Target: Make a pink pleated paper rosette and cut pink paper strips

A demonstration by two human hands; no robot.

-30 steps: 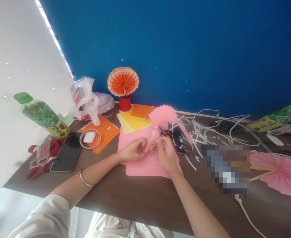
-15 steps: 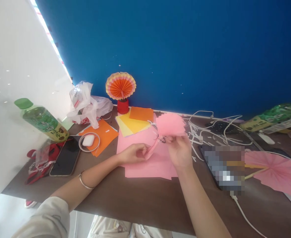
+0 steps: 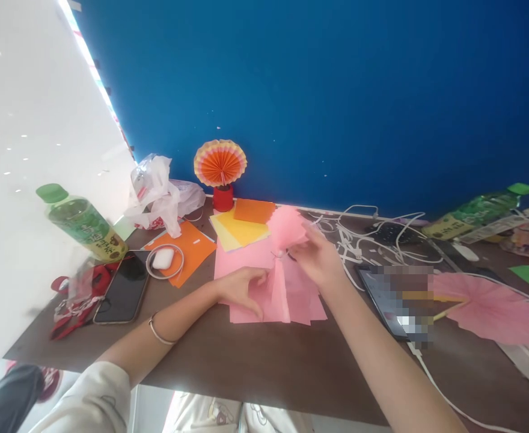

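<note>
A pleated pink paper [image 3: 287,228] is tied in at its middle, with its upper half fanned out and its lower half narrow and folded, pointing towards me. My right hand [image 3: 315,257] grips it from the right, near the tied middle; its fingertips are partly hidden behind the paper. My left hand [image 3: 241,290] is open at the left of the lower folds, thumb and fingers apart. Whether it touches them I cannot tell. Beneath both hands lie several pink sheets [image 3: 241,310].
Yellow sheets [image 3: 241,230], orange sheets [image 3: 196,243] and a finished orange paper fan [image 3: 220,163] stand or lie behind. A phone [image 3: 122,288] and a green-capped bottle [image 3: 84,225] are at left. White cables [image 3: 352,240], another phone [image 3: 382,307] and a pink fan [image 3: 494,307] are at right.
My left hand has let go of the lower folds and spread its fingers. The pink paper has turned, its lower half now pointing at me. My right hand has shifted slightly left.
</note>
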